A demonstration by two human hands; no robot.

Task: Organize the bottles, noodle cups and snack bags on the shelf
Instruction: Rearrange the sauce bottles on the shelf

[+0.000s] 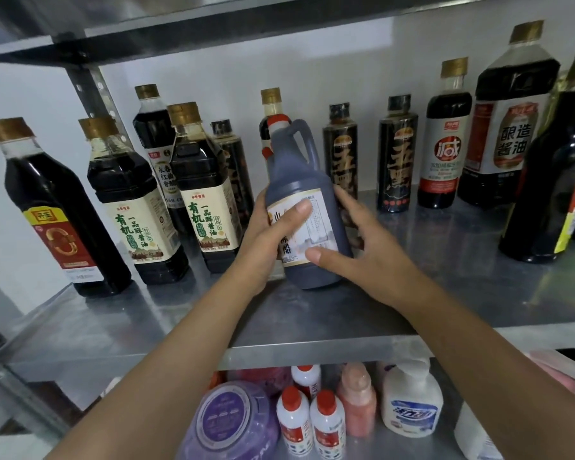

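Note:
A dark vinegar jug [304, 174] with a side handle, a red-and-white cap and a cream label is tilted a little, its base near the steel shelf [312, 330]. My left hand [266, 234] grips its left side, thumb across the label. My right hand [356, 247] holds the right side, thumb pressed on the label's lower edge. Two soy sauce bottles with cream labels, one [136, 207] on the left and one [201, 190] beside the jug, stand to its left.
Dark sauce bottles line the shelf back: a red-labelled one [60, 220] far left, two black ones [341, 151] [395, 157], a red-and-white one [443, 144], and a big one [508, 124] at right. Below sit small red-capped bottles [309, 423], a purple tub [233, 423] and a soap pump [412, 406].

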